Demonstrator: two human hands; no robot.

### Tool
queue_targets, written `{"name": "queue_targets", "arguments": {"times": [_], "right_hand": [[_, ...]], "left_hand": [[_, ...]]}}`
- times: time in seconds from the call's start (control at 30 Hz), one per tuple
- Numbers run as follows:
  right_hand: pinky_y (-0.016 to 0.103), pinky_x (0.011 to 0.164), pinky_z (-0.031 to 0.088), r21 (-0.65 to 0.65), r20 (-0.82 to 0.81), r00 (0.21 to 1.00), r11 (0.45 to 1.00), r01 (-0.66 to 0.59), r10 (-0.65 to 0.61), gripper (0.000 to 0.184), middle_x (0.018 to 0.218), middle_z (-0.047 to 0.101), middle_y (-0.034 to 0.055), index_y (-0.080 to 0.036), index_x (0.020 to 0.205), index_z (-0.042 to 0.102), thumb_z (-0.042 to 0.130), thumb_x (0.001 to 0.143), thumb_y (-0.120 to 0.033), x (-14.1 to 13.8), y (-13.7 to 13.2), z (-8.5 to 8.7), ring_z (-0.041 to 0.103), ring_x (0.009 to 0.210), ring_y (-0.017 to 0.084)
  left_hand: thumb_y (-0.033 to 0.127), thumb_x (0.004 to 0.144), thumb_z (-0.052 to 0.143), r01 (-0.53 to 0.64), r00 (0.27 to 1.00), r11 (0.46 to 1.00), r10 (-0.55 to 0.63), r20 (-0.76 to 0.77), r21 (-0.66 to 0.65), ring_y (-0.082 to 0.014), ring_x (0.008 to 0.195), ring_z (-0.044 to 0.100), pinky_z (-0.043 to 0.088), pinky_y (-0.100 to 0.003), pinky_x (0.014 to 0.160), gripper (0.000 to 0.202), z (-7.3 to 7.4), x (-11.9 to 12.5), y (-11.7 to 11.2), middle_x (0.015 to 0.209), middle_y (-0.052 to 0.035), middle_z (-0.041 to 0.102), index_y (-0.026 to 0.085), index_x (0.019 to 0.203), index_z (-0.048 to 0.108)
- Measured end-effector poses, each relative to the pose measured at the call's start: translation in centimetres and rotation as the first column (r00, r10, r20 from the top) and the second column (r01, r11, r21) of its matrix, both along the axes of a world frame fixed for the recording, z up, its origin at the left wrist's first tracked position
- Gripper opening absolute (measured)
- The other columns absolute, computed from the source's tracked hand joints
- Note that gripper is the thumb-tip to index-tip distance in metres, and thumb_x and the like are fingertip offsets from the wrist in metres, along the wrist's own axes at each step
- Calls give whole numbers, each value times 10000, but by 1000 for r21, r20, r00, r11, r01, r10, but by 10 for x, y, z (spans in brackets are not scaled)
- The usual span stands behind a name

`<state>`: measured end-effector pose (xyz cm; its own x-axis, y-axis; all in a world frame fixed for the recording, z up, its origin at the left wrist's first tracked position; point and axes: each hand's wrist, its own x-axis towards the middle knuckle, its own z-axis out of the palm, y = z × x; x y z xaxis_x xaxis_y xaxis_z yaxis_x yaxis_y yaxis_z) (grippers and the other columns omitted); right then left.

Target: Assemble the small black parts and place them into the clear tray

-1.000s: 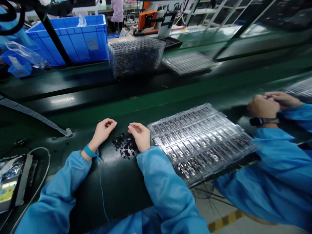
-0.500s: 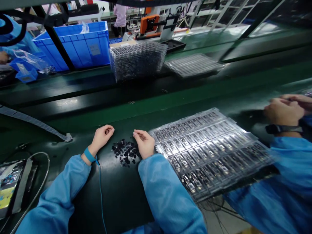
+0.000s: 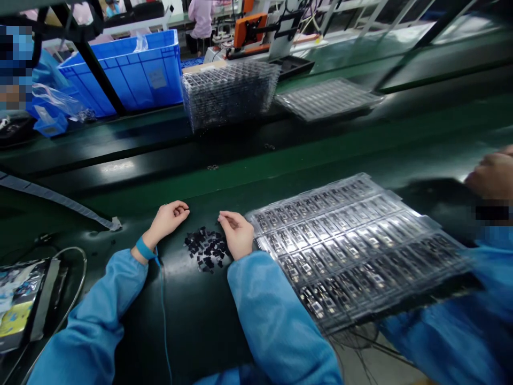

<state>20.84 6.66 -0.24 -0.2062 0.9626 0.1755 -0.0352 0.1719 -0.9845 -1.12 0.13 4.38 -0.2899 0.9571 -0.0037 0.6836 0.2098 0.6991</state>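
Observation:
My left hand (image 3: 170, 218), a blue wrist strap (image 3: 145, 248) around its wrist, hovers up and left of a heap of small black pieces (image 3: 206, 248). Its thumb and fingertips are pressed together; anything between them is too small to make out. At the heap's right edge my right hand (image 3: 238, 235) is closed in a pinch, thumb against forefinger, and what it may hold cannot be seen. Close by on its right lies a clear plastic tray (image 3: 256, 214) with rows of small electronic parts in its pockets.
A co-worker's hand (image 3: 492, 176) is at the far right, past the tray. Beyond the bench stand a stack of clear trays (image 3: 228, 99), a single tray (image 3: 328, 99) and a blue bin (image 3: 128, 75). A cord (image 3: 164, 321) trails from my wrist strap. Bags (image 3: 20, 299) lie at left.
The view has shifted slightly. My left fingers have straightened a little while my right hand keeps its pinch. The co-worker's hand has moved right, toward the edge of view.

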Motion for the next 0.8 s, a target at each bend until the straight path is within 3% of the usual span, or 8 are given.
{"name": "queue_targets", "arguments": {"times": [0.1, 0.23, 0.33, 0.47, 0.63, 0.8], "right_hand": [[328, 786, 601, 6, 28, 1000, 1000, -4, 4, 194, 948, 744, 77, -190, 928, 754, 646, 849, -331, 0, 0, 1, 717, 823, 202], [329, 789, 608, 15, 40, 999, 1000, -23, 22, 196, 976, 742, 77, -203, 947, 755, 631, 855, -323, 0, 0, 1, 721, 840, 206], [332, 781, 614, 15, 19, 999, 999, -34, 34, 180, 972, 742, 75, -204, 951, 753, 632, 860, -301, -1, 0, 0, 727, 835, 209], [338, 784, 620, 30, -9, 999, 999, -31, 31, 165, 966, 740, 72, -208, 946, 753, 627, 869, -282, -1, -1, 1, 732, 833, 211], [322, 783, 619, 58, -2, 999, 998, -35, 35, 174, 973, 744, 68, -214, 949, 759, 609, 877, -266, 0, -1, 4, 731, 847, 206], [318, 780, 616, 51, 0, 1000, 998, -22, 22, 171, 954, 754, 66, -207, 939, 761, 618, 873, -275, 0, -2, 4, 731, 820, 200]], "left_hand": [[419, 809, 621, 136, 987, 978, -148, -66, -161, -174, 637, 625, 446, -272, 597, 263, 23, -18, 26, 743, -31, 705, 195, 913, 713], [346, 800, 643, 138, 929, 979, -180, -322, -148, -191, 674, 639, 451, -294, 662, 195, 42, -37, 82, 758, -39, 719, 199, 890, 733], [308, 836, 629, 94, 891, 984, -150, -428, -150, -204, 757, 647, 468, -307, 755, 225, 35, -37, 126, 845, -66, 726, 176, 988, 730], [316, 886, 596, 40, 864, 989, -105, -492, -141, -249, 970, 633, 463, -346, 885, 315, 13, -26, 167, 1106, -149, 675, 140, 1131, 687], [284, 889, 592, 9, 874, 994, -60, -482, -106, -279, 1028, 611, 460, -397, 907, 215, 1, -18, 183, 1173, -176, 613, 143, 1016, 693], [137, 794, 639, -56, 966, 998, 64, -252, 39, -223, 919, 636, 483, -363, 899, 53, 9, -23, 175, 905, -101, 665, 149, 843, 621]]}}
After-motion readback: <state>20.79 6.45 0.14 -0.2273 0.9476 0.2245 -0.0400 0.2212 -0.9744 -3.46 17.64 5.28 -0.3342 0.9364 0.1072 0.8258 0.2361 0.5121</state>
